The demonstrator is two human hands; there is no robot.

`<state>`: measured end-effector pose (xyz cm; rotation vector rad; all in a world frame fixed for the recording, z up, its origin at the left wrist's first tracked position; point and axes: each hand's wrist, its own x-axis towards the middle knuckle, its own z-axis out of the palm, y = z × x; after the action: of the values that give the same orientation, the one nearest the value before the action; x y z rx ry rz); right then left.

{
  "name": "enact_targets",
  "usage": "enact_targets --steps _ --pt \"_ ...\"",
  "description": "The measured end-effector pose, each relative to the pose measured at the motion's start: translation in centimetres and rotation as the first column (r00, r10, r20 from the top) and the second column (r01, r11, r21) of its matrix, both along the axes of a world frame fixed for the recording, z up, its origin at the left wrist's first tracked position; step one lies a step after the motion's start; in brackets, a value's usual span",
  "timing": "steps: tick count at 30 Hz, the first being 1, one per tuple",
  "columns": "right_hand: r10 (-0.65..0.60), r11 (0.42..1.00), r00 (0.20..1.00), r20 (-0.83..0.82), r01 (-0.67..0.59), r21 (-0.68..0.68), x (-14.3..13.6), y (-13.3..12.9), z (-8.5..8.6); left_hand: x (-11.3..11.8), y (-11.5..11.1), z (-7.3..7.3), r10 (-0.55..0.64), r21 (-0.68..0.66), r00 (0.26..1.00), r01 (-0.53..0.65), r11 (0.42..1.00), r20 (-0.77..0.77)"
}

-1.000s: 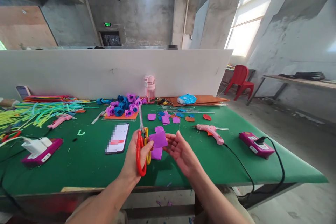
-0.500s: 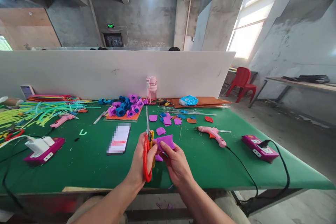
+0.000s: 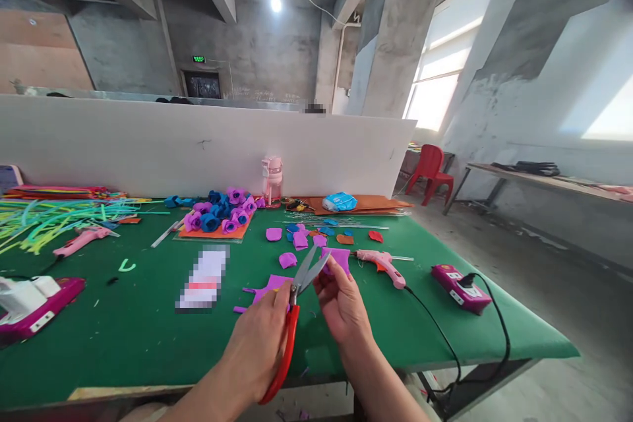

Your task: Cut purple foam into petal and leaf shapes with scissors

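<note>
Purple sheet [image 3: 341,256], pinched in right hand [image 3: 345,308] beside parted blades [image 3: 315,270] of red-handled scissors [image 3: 295,291], gripped in left hand [image 3: 264,336]; whether touching, hard to tell.

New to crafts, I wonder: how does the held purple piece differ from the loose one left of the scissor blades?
The right hand pinches the held piece; the loose piece lies on the table. The held piece's top edge is straight; the loose piece's is rounded. Both are purple.

Left grip [image 3: 261,336] curls, right grip [image 3: 342,303] pinches.
</note>
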<state>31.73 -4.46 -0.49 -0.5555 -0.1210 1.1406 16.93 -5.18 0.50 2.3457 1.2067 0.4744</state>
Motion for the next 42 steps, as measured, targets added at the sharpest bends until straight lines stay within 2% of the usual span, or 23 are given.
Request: enact_targets --steps 2,4,11,18,22,31,36,42 --pt "0.007 1.0 1.0 0.009 -0.007 0.015 -0.2 0.0 -0.1 -0.1 -0.1 0.1 -0.022 0.022 0.995 0.024 0.999 -0.096" --pt "-0.002 1.0 1.0 0.019 0.002 0.012 -0.3 0.0 -0.3 0.0 -0.1 0.1 -0.03 0.041 0.994 0.035 0.999 -0.106" --pt "0.015 0.999 0.998 0.063 -0.017 0.027 -0.4 -0.2 -0.6 0.3 -0.2 -0.4 -0.024 0.05 0.998 0.027 0.998 -0.059" --pt "0.058 0.995 0.992 0.111 -0.066 0.077 -0.4 -0.2 -0.6 0.3 -0.3 -0.1 0.018 -0.043 1.0 -0.017 0.999 0.008" --pt "0.064 0.995 0.991 0.116 -0.073 0.074 -0.4 -0.3 -0.6 0.2 -0.3 -0.1 0.003 -0.045 1.0 -0.002 0.999 0.025" --pt "0.08 0.993 0.99 0.119 -0.09 0.075 -0.3 -0.3 -0.8 0.1 -0.2 -0.7 0.005 -0.08 1.0 -0.002 0.997 0.026" --pt "0.083 0.993 0.988 0.13 -0.093 0.073 -0.3 -0.3 -0.8 0.2 -0.1 -1.3 0.01 -0.057 0.999 -0.008 0.998 0.034" --pt "0.076 0.994 0.983 0.167 -0.089 0.067 -0.2 -0.5 -0.5 0.0 -0.1 -1.1 -0.002 -0.081 1.0 0.004 0.997 0.028"
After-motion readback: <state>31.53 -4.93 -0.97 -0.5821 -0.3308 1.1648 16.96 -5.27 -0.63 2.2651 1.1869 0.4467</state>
